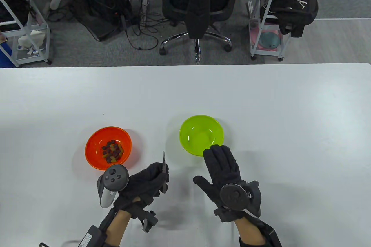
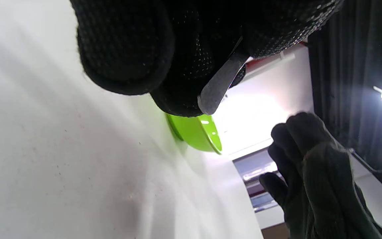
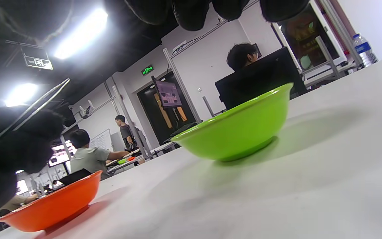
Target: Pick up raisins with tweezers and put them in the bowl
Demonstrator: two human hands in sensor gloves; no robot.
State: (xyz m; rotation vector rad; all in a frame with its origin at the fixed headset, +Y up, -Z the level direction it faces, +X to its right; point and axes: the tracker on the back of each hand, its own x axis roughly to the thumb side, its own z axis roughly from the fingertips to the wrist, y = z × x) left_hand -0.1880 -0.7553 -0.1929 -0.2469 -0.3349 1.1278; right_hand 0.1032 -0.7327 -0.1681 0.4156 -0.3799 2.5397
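Two bowls are seen on the worktop (image 1: 261, 99), toward its near edge: an orange bowl (image 1: 95, 145) on the left holding the raisins (image 1: 112, 151), and a green bowl (image 1: 201, 135) to its right. Whether anything lies in the green bowl cannot be told for sure; only glare is made out on its floor.

Much of the tweezers (image 1: 164, 162) is hidden inside the left hand (image 1: 146, 184). In the table view only the thin pointed end is seen, rising out of the closed fingers toward the far edge, plus a short stub below the fist. In the left wrist view the blunt rear end is shown poking from between the gloved fingers (image 2: 124, 49); the tips are cut off there. Whether a raisin is held at the tips cannot be made out.

The tweezers are gripped by the left hand, which is placed near the near edge, just right of the orange bowl and apart from it. The raisins lie to the left of the tweezer point, inside the orange bowl.

The right hand (image 1: 224, 170) is spread flat, palm down, holding nothing, with its fingertips overlapping the near rim of the green bowl in the table view. Contact with the rim cannot be confirmed.
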